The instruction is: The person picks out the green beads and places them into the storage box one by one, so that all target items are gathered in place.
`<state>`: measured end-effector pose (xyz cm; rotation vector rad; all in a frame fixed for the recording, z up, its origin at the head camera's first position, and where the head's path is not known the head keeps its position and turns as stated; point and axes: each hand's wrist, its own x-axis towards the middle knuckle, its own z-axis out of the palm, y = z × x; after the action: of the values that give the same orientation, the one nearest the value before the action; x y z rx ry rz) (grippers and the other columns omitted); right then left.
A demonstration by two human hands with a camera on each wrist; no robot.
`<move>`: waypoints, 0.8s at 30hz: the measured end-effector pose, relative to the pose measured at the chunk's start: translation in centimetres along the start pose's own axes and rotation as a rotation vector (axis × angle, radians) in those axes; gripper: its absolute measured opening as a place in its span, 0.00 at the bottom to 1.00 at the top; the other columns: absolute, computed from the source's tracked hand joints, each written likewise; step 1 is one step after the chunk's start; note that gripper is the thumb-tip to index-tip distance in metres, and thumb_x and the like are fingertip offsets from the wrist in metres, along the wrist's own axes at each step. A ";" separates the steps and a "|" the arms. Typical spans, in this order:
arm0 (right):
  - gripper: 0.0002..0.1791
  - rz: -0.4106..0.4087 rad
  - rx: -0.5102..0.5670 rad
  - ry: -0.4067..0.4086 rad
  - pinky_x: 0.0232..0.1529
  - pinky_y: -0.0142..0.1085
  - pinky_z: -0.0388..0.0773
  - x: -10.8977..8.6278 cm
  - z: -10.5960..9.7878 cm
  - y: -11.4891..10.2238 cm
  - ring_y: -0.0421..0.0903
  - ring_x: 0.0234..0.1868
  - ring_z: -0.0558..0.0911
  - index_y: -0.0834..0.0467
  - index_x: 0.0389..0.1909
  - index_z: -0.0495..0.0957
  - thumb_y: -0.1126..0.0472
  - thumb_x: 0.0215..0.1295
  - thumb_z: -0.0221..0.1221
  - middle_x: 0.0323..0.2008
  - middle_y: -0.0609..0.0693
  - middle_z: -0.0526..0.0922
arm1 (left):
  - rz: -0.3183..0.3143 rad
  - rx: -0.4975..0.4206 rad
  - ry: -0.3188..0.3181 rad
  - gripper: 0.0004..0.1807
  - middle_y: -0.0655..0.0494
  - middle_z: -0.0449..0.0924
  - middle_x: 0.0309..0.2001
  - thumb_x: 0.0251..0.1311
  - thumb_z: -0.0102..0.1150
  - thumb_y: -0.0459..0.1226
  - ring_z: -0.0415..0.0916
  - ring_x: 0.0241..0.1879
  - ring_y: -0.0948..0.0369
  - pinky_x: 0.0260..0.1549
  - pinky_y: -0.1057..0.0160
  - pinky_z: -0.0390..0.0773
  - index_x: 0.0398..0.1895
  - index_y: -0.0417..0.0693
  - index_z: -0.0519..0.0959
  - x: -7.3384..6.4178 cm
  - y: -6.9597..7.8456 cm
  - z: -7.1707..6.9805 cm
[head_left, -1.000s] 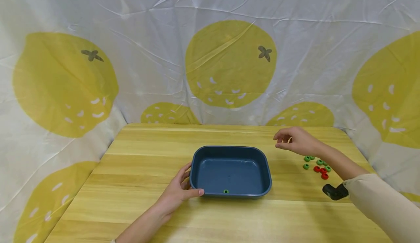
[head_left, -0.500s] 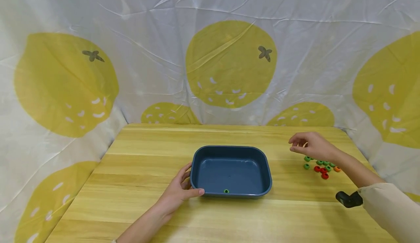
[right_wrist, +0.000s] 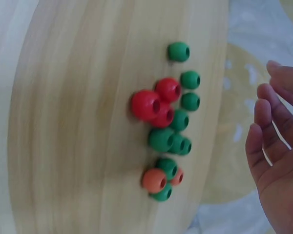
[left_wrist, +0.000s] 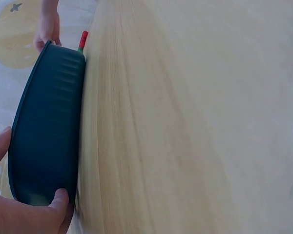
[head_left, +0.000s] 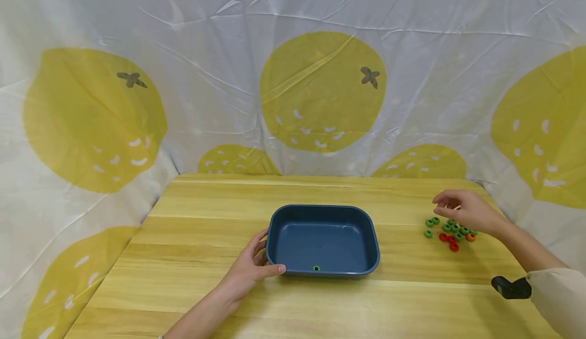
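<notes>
My left hand [head_left: 244,273] grips the left end of a dark blue rectangular tub [head_left: 322,250], thumb over the near rim and fingers along the outer side. One green bead [head_left: 316,268] lies inside, by the tub's near wall. To the right, my right hand [head_left: 471,212] hovers over a loose group of beads, its fingers loosely bent. In the right wrist view nothing shows between the fingers of that hand [right_wrist: 283,180]. Several green beads [right_wrist: 178,51], red beads [right_wrist: 145,105] and orange beads [right_wrist: 154,180] sit close together on the table, with holes visible.
The wooden table [head_left: 206,237] ends at a hanging cloth [head_left: 320,176] with yellow fruit prints, which also covers both sides. A black device [head_left: 510,288] is strapped at my right wrist, near the light sleeve [head_left: 556,298].
My right hand has moved right, from beside the tub to above the beads, uncovering more green ones and an orange one. My left hand and the tub have stayed in place.
</notes>
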<state>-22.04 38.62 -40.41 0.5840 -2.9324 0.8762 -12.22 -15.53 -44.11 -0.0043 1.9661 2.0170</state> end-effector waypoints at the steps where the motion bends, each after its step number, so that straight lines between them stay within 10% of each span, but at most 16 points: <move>1: 0.11 0.014 0.008 -0.001 0.31 0.37 0.78 -0.2 -0.1 0.3 0.41 0.35 0.80 0.65 0.50 0.83 0.61 0.73 0.64 0.35 0.46 0.82 | 0.001 -0.002 -0.001 0.54 0.39 0.63 0.73 0.54 0.78 0.29 0.73 0.63 0.46 0.57 0.52 0.74 0.82 0.54 0.56 0.0 0.0 0.0; 24: 0.16 0.194 -0.028 -0.026 0.35 0.34 0.78 -4.3 -1.4 6.7 0.56 0.41 0.84 0.72 0.53 0.80 0.63 0.74 0.62 0.44 0.61 0.84 | 0.006 0.006 -0.003 0.55 0.41 0.64 0.73 0.53 0.79 0.30 0.73 0.64 0.46 0.60 0.46 0.71 0.82 0.56 0.57 0.1 -0.2 -0.1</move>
<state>-20.56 46.07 -43.29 0.3148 -3.0586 0.8470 -12.25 -15.64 -44.31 0.0058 1.9725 2.0144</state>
